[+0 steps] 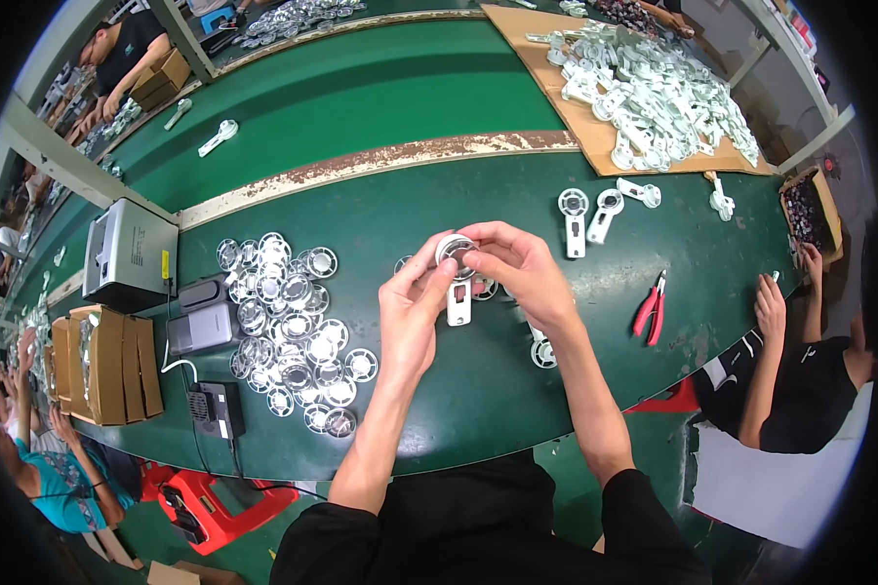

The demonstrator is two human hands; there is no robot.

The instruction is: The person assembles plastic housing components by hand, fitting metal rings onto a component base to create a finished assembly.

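Note:
Above the middle of the green table, both my hands are closed around a white handheld fan shell (pixel 459 304). Its round head lies between my fingers, and its short handle points down toward me. My left hand (pixel 412 304) grips the left side of the head, with its thumb at the front. From the right, my right hand (pixel 525 278) presses its thumb on the round part. The fingers hide much of the head, so I cannot tell whether a separate cover is on it. A few more fan parts (pixel 543 353) lie partly hidden by my right wrist.
Left of my hands is a pile of round clear-and-silver fan covers (pixel 298 322). Red-handled pliers (pixel 651 310) and several fan shells (pixel 574 222) lie to the right. A heap of white shells (pixel 654 97) rests on cardboard (pixel 527 39). Co-workers sit at both sides.

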